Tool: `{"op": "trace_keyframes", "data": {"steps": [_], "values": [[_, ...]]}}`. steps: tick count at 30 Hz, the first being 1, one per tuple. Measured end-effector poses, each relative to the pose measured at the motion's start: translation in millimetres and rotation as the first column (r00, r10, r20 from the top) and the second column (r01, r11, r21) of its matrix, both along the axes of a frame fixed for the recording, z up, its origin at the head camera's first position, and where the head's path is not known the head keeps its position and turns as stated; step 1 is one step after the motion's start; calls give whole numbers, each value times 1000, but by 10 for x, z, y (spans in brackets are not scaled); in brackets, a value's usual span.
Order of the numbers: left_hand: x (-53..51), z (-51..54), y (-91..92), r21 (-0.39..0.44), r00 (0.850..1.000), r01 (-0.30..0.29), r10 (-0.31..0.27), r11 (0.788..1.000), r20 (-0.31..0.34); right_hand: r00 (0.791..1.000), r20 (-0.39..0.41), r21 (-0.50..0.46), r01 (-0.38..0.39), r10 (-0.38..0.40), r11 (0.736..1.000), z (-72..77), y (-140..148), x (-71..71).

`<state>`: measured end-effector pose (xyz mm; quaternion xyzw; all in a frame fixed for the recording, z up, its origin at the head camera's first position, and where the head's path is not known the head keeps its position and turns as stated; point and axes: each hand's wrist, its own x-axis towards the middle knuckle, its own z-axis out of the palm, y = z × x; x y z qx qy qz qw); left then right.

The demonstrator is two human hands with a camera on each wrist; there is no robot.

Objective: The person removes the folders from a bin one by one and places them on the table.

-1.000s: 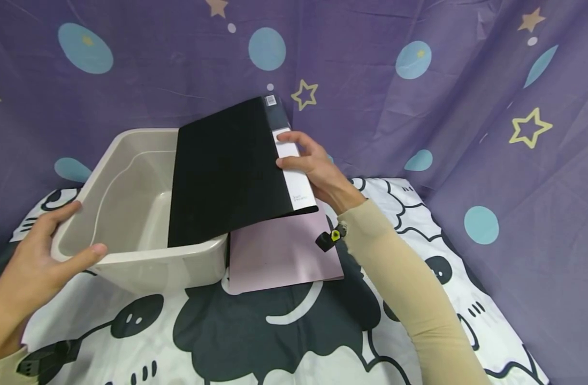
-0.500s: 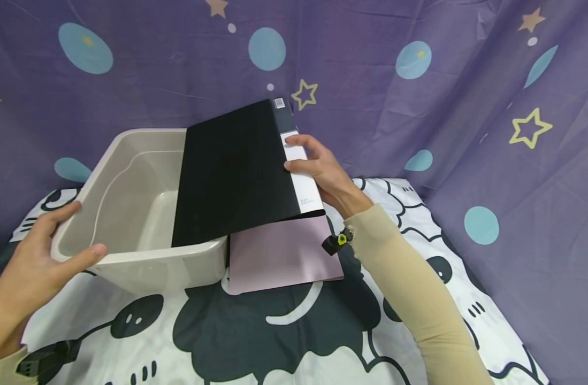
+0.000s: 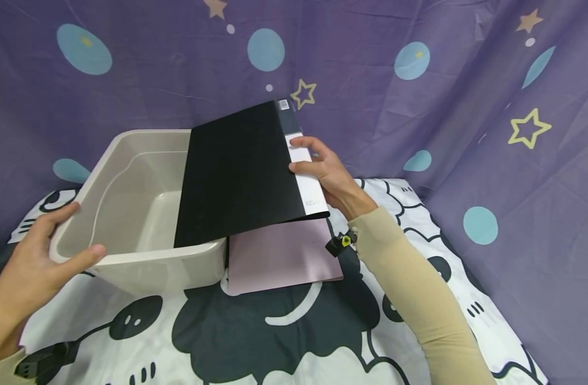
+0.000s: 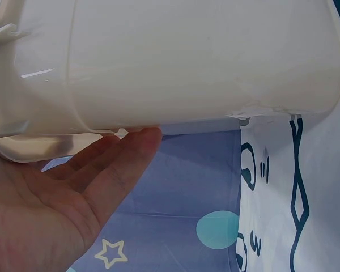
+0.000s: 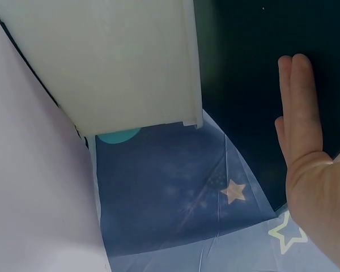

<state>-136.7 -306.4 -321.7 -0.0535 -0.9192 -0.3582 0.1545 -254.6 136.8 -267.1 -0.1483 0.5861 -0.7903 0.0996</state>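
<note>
My right hand (image 3: 329,174) holds a black binder (image 3: 236,171) by its white-labelled spine, thumb and forefinger on top. In the right wrist view, straight fingers of this hand (image 5: 303,124) lie under the binder's dark underside (image 5: 243,68). The binder lies tilted across the right part of a beige plastic tub (image 3: 163,267), spine end raised and past the rim. My left hand (image 3: 38,256) holds the tub's front left corner, thumb over the front rim. Its other fingers (image 4: 124,164) reach along the outer wall in the left wrist view.
A pink folder (image 3: 284,256) lies right of the tub, partly under the binder. The surface is covered with a black-and-white cartoon cloth (image 3: 294,342). Behind hangs a purple curtain (image 3: 361,96) with stars and blue spots.
My right hand has drawn the black binder a little to the right and slightly downward in view, showing more of the tub's inside. The left hand and tub have stayed put.
</note>
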Motion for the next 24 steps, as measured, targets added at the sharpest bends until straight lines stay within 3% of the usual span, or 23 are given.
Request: {"op": "trace_keyframes", "data": {"steps": [24], "values": [[41,8,19,18,1000,1,-1,1000,-14,1000,2,-57,26,-26,998,-40,263,49]]}}
